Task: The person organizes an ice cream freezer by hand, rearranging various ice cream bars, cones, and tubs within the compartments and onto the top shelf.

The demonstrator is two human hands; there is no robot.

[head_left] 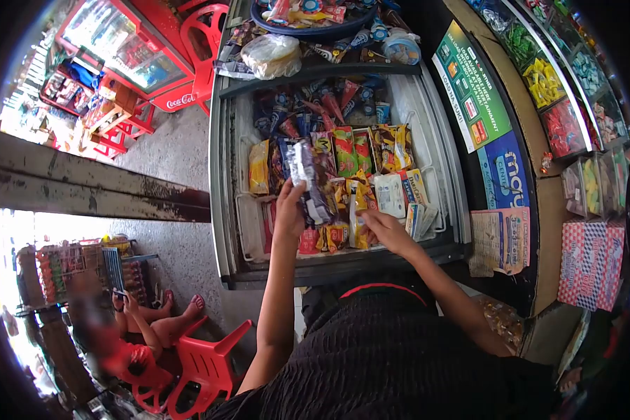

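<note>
A dark pack [316, 197] is gripped in the left hand [289, 210] over the freezer [225, 182], other packs lie inside, and the right hand [388, 232] curls by a yellow pack [359, 196], hold unclear.

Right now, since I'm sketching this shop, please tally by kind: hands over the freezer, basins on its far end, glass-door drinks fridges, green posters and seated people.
Hands over the freezer: 2 (left hand, right hand)
Basin: 1
Drinks fridge: 1
Green poster: 1
Seated person: 1
Total: 6
</note>
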